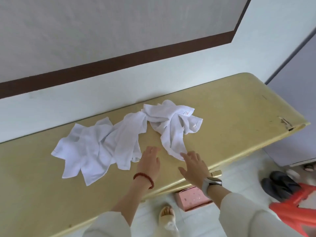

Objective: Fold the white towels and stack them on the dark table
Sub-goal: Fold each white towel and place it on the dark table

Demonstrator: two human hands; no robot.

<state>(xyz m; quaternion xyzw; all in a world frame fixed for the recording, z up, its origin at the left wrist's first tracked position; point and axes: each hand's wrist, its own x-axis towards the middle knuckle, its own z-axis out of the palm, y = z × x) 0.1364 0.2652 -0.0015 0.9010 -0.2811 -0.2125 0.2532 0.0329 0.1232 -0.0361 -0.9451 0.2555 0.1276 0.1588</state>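
Several white towels [123, 142], crumpled and unfolded, in a loose heap across a yellowish table [230, 106]; exact count hard to tell where folds overlap. Soft, wrinkled cloth, small labels near the far corners. Right hand [195, 165] stretched forward, fingers straight and slightly spread, fingertips [183, 155] touching the near tip of the right-hand towel, nothing gripped. Left hand [149, 159] flat and relaxed, fingers together, just beside the middle towel's edge, holding nothing; contact with the cloth unclear. Red bead bracelet [143, 178] on the left wrist, watch [211, 183] with pale strap on the right. Smooth, glossy tabletop, chipped at the far right corner. Below the edge, partly hidden, a pink box [191, 199]; orange bag [294, 212] cut off at right.
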